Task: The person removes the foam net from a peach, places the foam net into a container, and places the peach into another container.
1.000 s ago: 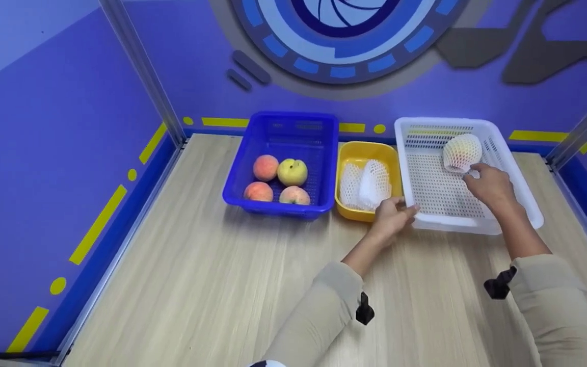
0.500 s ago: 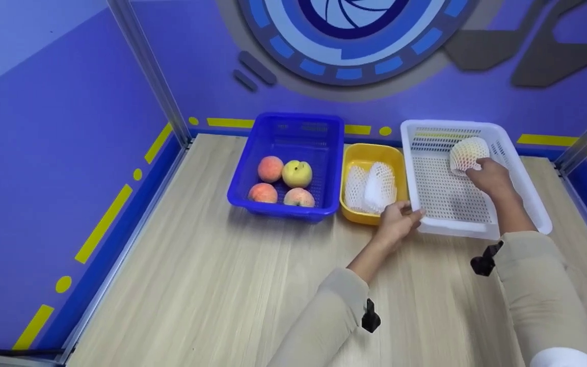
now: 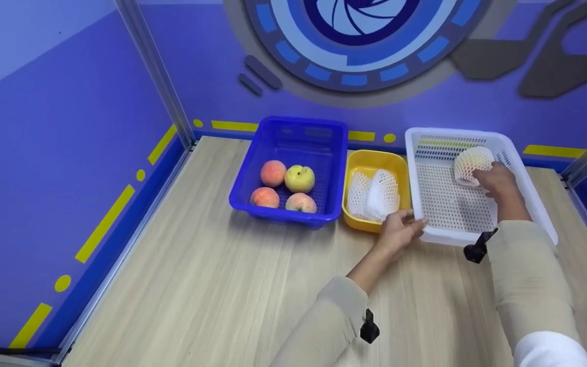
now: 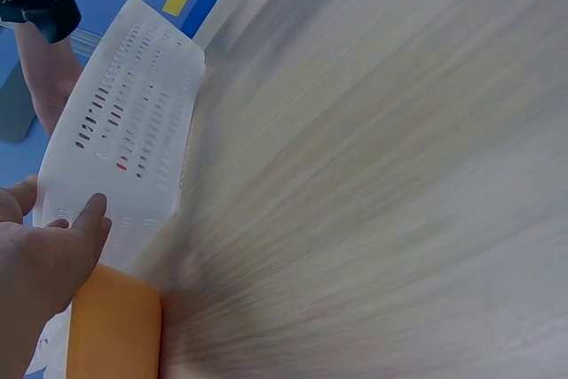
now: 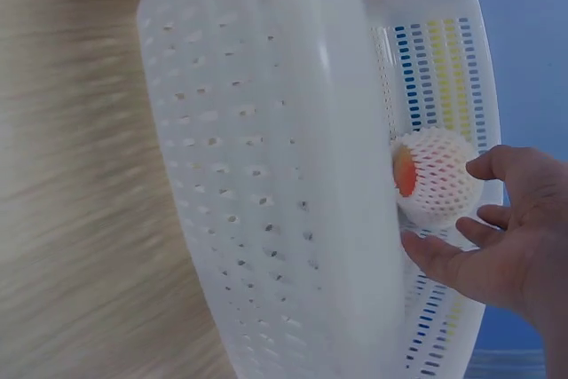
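In the head view, my left hand (image 3: pixel 398 232) holds the near left corner of the white basket (image 3: pixel 517 168), thumb on the front wall and fingers on the side. The left wrist view shows that thumb (image 4: pixel 89 219) straight against the outer wall. Inside the basket, toward its far right, lies a peach in a white foam net (image 3: pixel 472 165), its reddish skin showing at one end of the net. My right hand (image 5: pixel 515 228) is spread around its near side, with a fingertip at the net and visible space by the thumb. Nothing is gripped there.
Left of the basket stands a yellow bin (image 3: pixel 370 158) with white foam nets (image 3: pixel 382 196). Farther left, a blue basket (image 3: pixel 303 122) holds several bare peaches (image 3: pixel 299 178). A printed blue wall (image 3: pixel 212 97) rises behind the wooden table (image 3: pixel 212 255).
The right hand has shifted slightly to the right side of the netted peach, whose net opening faces differently. The left hand stays at the basket corner. The whole view has shifted a little.
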`<state>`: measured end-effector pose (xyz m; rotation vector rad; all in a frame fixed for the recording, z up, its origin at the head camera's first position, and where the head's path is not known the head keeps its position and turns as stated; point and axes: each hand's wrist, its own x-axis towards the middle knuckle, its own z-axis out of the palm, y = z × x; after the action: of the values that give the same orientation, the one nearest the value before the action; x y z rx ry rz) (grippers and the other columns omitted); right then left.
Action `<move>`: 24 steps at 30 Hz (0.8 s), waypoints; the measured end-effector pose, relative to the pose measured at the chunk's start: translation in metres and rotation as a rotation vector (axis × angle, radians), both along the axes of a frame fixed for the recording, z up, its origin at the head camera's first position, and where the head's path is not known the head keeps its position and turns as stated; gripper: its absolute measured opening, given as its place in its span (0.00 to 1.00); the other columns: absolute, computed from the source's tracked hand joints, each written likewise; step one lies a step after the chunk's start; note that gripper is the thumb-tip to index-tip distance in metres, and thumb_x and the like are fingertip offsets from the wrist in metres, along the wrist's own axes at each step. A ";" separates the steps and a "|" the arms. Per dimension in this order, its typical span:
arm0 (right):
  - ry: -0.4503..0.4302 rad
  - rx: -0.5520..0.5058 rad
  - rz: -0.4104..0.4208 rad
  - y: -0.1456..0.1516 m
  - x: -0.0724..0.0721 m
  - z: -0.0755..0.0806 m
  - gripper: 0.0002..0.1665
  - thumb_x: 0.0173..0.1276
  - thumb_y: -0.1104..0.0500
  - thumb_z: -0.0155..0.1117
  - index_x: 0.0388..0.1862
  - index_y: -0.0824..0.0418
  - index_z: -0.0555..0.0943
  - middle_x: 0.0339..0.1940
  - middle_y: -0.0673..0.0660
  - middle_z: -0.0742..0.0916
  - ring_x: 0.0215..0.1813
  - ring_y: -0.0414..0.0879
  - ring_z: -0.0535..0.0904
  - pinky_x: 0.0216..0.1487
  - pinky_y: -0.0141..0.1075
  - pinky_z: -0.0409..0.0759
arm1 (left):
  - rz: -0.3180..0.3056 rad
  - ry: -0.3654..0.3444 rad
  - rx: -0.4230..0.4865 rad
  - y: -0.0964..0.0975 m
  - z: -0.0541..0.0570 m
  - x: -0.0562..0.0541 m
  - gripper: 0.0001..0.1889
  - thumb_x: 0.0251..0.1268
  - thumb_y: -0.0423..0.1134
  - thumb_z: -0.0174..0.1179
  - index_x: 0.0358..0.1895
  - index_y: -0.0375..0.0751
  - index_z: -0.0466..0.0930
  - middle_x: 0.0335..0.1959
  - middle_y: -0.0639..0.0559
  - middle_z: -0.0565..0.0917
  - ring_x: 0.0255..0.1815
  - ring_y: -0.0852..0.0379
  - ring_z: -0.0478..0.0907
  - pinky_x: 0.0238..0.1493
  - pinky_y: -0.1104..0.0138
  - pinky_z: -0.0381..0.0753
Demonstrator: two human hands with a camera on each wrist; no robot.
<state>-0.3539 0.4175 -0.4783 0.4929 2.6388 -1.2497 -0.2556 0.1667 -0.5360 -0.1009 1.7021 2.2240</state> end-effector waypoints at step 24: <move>0.116 0.503 0.316 -0.014 -0.007 -0.005 0.29 0.74 0.59 0.51 0.64 0.81 0.68 0.70 0.84 0.54 0.68 0.82 0.53 0.66 0.71 0.62 | 0.056 0.004 0.054 0.004 -0.005 0.000 0.16 0.66 0.28 0.66 0.56 0.33 0.82 0.41 0.51 0.85 0.41 0.56 0.84 0.47 0.65 0.87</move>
<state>-0.3609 0.4036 -0.4836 0.0563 2.9741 -0.5359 -0.2561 0.1704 -0.5406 -0.1334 1.6586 2.3107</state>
